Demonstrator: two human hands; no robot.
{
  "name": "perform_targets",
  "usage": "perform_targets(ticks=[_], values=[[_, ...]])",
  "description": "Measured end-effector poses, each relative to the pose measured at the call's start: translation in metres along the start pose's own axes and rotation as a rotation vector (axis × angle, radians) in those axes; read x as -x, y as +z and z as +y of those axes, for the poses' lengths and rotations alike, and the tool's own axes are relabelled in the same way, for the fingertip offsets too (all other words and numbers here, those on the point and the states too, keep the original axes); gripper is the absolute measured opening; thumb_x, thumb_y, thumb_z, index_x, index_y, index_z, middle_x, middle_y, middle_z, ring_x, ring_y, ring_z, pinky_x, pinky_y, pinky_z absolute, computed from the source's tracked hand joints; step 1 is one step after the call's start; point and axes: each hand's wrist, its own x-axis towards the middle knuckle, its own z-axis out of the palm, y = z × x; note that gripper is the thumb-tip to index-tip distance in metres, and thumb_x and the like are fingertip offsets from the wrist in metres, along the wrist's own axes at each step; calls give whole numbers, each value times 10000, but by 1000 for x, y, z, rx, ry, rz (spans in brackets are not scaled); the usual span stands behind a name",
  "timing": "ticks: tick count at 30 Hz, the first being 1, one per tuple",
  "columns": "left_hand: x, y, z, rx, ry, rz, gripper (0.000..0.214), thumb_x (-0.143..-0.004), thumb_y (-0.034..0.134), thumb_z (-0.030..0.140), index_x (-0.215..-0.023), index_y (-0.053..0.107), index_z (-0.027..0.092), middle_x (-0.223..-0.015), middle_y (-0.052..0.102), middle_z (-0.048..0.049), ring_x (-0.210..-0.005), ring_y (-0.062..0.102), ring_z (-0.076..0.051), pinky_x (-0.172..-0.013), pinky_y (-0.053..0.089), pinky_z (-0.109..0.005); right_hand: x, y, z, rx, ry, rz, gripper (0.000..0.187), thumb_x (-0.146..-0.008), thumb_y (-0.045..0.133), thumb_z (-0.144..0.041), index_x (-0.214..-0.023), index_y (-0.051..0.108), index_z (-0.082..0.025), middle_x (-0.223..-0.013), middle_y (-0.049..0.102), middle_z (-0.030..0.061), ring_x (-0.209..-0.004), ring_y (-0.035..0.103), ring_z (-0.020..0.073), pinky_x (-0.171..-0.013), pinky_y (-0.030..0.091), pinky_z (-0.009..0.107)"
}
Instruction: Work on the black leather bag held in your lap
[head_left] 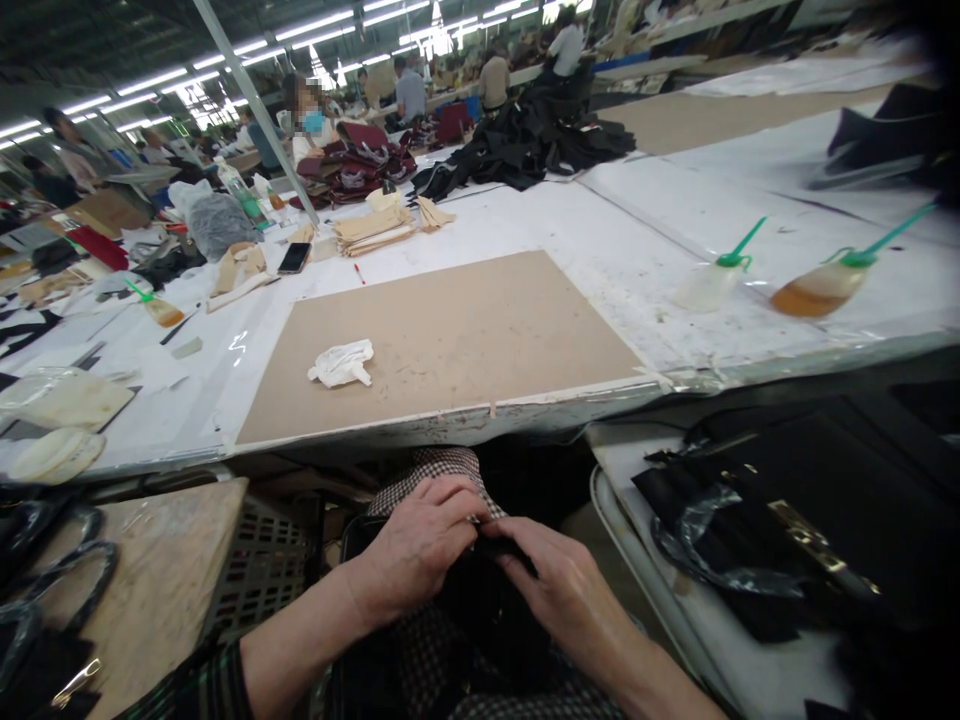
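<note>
Both my hands are low in my lap, below the table's edge. My left hand (420,545) has its fingers curled round a black piece (487,600) that lies on my checked clothing (442,467). My right hand (559,580) pinches the same black piece from the right, its fingers touching those of the left. What the black piece is I cannot make out. On the table above, a brown cardboard sheet (465,330) carries a crumpled white cloth (341,363).
Two squeeze bottles with green spouts (712,280) (821,287) lie at the right. A tray holds black bags with a gold clasp (806,535) at lower right. A phone (294,257), tan pieces (373,228) and black fabric heaps (540,140) lie farther back. Other people work behind.
</note>
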Motion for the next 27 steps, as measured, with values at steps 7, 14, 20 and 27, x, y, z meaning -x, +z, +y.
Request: perform_targets(ticks=[7, 14, 20, 27], values=[[4, 0, 0, -2, -2, 7, 134, -966, 494, 142, -946, 622, 177, -1169, 661, -18, -1332, 396, -210, -1081, 335, -372, -1, 0, -2, 4, 8, 4, 370, -828, 573, -16, -1129, 634, -222, -1075, 725, 37, -959, 698, 197, -867, 576, 321], [8, 0, 0, -9, 2, -22, 158, -962, 478, 123, -945, 625, 178, -1191, 642, -28, -1393, 333, -217, -1130, 303, -386, 1, 9, 1, -24, 66, -61, 338, -861, 548, -41, -1131, 641, -221, -1093, 720, 37, -986, 683, 198, -895, 545, 328], [13, -10, 5, -53, 12, 42, 125, -973, 493, 172, -934, 612, 187, -1154, 657, -22, -1338, 409, -197, -1090, 352, -363, -24, -26, -16, -144, 171, -270, 242, -842, 597, -133, -1032, 699, -244, -1009, 743, -10, -930, 687, 206, -856, 510, 278], [18, -7, -6, -187, 91, 284, 61, -929, 567, 229, -914, 607, 185, -1165, 659, -17, -1271, 471, -171, -1078, 385, -316, -62, -25, -25, 38, 100, -387, 195, -861, 594, -330, -715, 620, -204, -715, 680, 6, -663, 604, 186, -608, 417, 245]])
